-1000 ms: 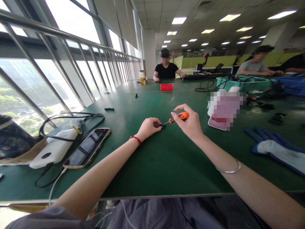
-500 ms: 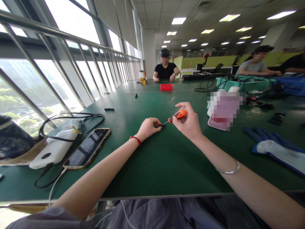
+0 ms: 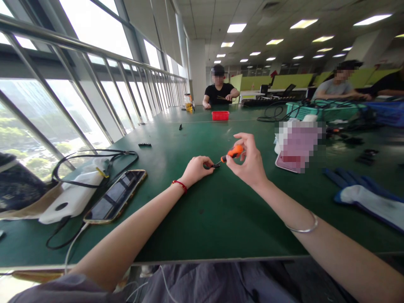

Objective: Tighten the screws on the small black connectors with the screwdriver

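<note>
Red bracelet [image 3: 180, 184] left, silver bangle [image 3: 303, 230] right; greyish-purple sleeve [image 3: 67, 289].

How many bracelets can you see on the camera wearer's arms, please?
2: a red bracelet just behind the left hand, and a silver bangle farther back from the right hand, which holds the orange screwdriver. The left sleeve could hide more.

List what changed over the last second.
The right hand shifted a little left, toward the left hand, bringing the handle of the orange screwdriver with it. Opposite, a co-worker's hand came inward and now seems to hold something thin. Unchanged: left hand gripping the small black part; phone and red tray in place.
</note>
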Demonstrator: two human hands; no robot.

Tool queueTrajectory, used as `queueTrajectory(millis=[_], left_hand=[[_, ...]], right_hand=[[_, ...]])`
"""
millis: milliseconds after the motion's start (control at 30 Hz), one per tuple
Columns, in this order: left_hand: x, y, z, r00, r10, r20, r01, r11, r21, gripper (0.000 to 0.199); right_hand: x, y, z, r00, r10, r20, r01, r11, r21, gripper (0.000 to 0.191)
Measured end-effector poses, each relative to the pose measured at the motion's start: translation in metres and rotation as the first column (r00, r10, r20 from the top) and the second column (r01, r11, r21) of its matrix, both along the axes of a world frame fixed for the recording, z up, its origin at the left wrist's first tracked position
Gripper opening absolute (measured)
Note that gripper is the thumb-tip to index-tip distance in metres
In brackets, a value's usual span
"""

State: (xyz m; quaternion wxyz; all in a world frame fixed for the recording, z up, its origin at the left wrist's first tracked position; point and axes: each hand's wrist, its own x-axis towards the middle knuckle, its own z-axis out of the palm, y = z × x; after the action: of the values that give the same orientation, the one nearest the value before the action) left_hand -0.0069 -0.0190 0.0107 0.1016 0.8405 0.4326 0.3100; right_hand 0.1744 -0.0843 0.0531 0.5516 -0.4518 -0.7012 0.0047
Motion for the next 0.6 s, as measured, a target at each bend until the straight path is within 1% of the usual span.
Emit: queueTrajectory(millis=[33, 100, 167, 233, 267, 333, 400, 433, 500, 533, 600], left_hand=[[-0.0001, 0.0001, 0.0000, 1.000, 0.001, 0.000, -0.001, 1.000, 0.003, 0.012], [-0.0002, 0.0002, -0.0001, 1.000, 0.008, -0.002, -0.008, 1.000, 0.007, 0.011], [-0.0002, 0.0003, -0.0001, 1.000, 0.015, -0.004, -0.015, 1.000, 0.006, 0.011], [-0.0001, 0.0004, -0.0002, 1.000, 0.015, -0.001, -0.015, 1.000, 0.000, 0.012], [-0.0001, 0.0005, -0.0003, 1.000, 0.011, 0.001, -0.011, 1.000, -0.003, 0.012], [-0.0002, 0.0004, -0.0004, 1.000, 0.003, 0.008, -0.003, 1.000, -0.008, 0.013], [-0.0002, 0.0001, -0.0002, 1.000, 0.001, 0.010, -0.001, 1.000, -0.010, 0.012], [-0.0002, 0.0000, 0.0000, 1.000, 0.003, 0.008, -0.003, 1.000, -0.010, 0.012], [-0.0001, -0.0003, 0.0005, 1.000, 0.009, 0.000, -0.009, 1.000, -0.007, 0.012], [-0.0001, -0.0004, 0.0007, 1.000, 0.011, -0.003, -0.011, 1.000, -0.006, 0.012], [-0.0001, -0.0003, 0.0008, 1.000, 0.011, -0.002, -0.011, 1.000, -0.007, 0.012]], right_hand=[[-0.0003, -0.0002, 0.0000, 1.000, -0.026, 0.008, 0.026, 0.999, -0.024, 0.046], [-0.0012, -0.0013, 0.0004, 0.997, -0.070, 0.029, 0.072, 0.994, -0.086, 0.036], [-0.0020, -0.0027, 0.0008, 0.998, -0.049, 0.036, 0.054, 0.991, -0.122, 0.026], [-0.0023, -0.0037, 0.0010, 1.000, -0.007, 0.018, 0.009, 0.994, -0.110, 0.023], [-0.0022, -0.0039, 0.0009, 1.000, 0.010, 0.007, -0.009, 0.996, -0.088, 0.026], [-0.0018, -0.0039, 0.0008, 1.000, 0.020, -0.007, -0.020, 0.999, -0.039, 0.039], [-0.0014, -0.0035, 0.0007, 1.000, 0.005, -0.005, -0.005, 0.999, -0.037, 0.049], [-0.0013, -0.0032, 0.0006, 1.000, -0.016, 0.008, 0.016, 0.998, -0.056, 0.050], [-0.0013, -0.0030, 0.0002, 0.998, -0.055, 0.038, 0.059, 0.992, -0.110, 0.040], [-0.0014, -0.0029, -0.0001, 0.997, -0.054, 0.049, 0.060, 0.990, -0.129, 0.033], [-0.0018, -0.0029, -0.0010, 0.999, -0.011, 0.051, 0.018, 0.990, -0.140, 0.024]])
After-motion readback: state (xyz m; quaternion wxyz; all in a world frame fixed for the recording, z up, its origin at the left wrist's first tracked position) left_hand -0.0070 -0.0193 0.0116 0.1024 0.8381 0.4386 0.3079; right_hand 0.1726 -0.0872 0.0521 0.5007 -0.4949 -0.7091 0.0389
